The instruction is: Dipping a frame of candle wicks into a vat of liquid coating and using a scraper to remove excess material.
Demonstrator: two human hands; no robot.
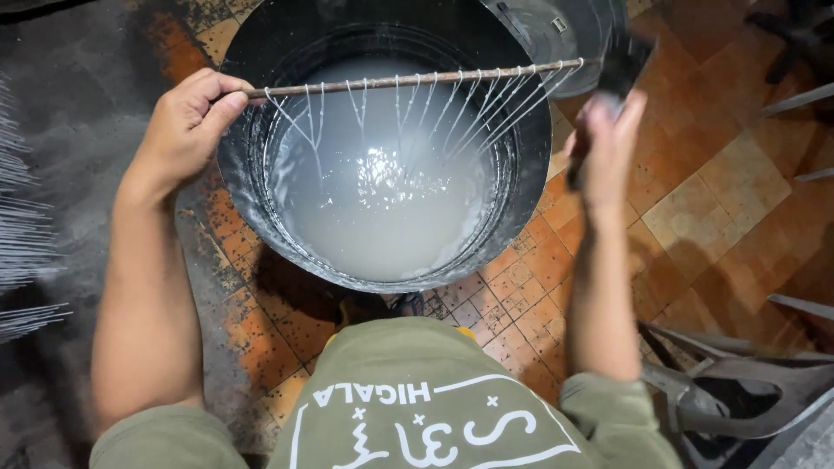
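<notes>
My left hand (187, 122) pinches the left end of a thin wooden stick (408, 79) held level over a large black drum (252, 174). Several white wet strings hang from the stick, slanting down toward the milky white liquid (373, 200) in the drum. My right hand (605, 148) is blurred at the drum's right rim, closed around a dark flat tool (621, 65) that reaches up near the stick's right end.
The drum stands on orange patterned floor tiles (695, 200). Grey powder-coated ground and rows of thin white sticks (22, 217) lie at the left. A metal basin (565, 35) sits behind the drum. Grey plastic chair parts (738, 382) are at the lower right.
</notes>
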